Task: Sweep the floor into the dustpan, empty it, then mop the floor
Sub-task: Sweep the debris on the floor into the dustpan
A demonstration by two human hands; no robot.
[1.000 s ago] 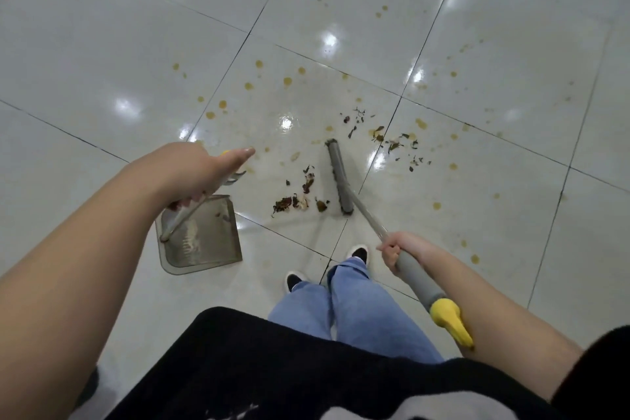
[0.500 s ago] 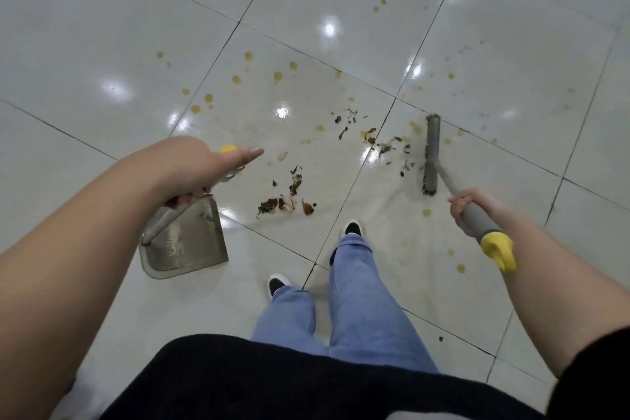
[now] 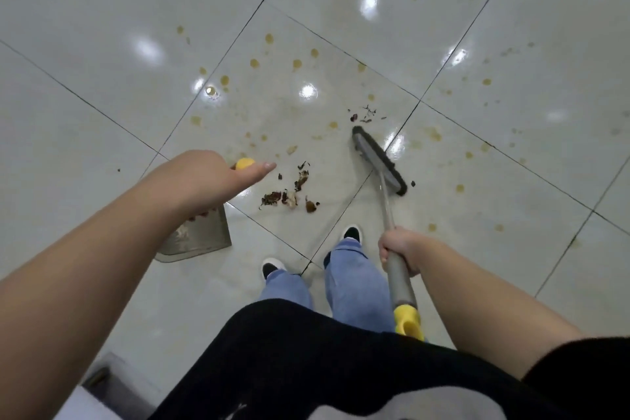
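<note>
My right hand [image 3: 397,251] grips the broom [image 3: 380,162]; my left hand [image 3: 208,177] holds the dustpan [image 3: 201,237] handle. The crumbs [image 3: 289,193] lie between them. A fast stroke may scatter crumbs past the dustpan, or smear the wet spots [image 3: 296,63].

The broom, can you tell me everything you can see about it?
The broom has a long, narrow dark grey head with dark bristles, a thin silvery pole, a thicker grey grip and a yellow end cap. It leans back toward the person, head down on the shiny tiled floor, lying slantwise just right of the brown debris pile. A few crumbs sit beyond its far end. The right hand grips the grey part, fingers wrapped around it. Nothing else touches it.
</note>
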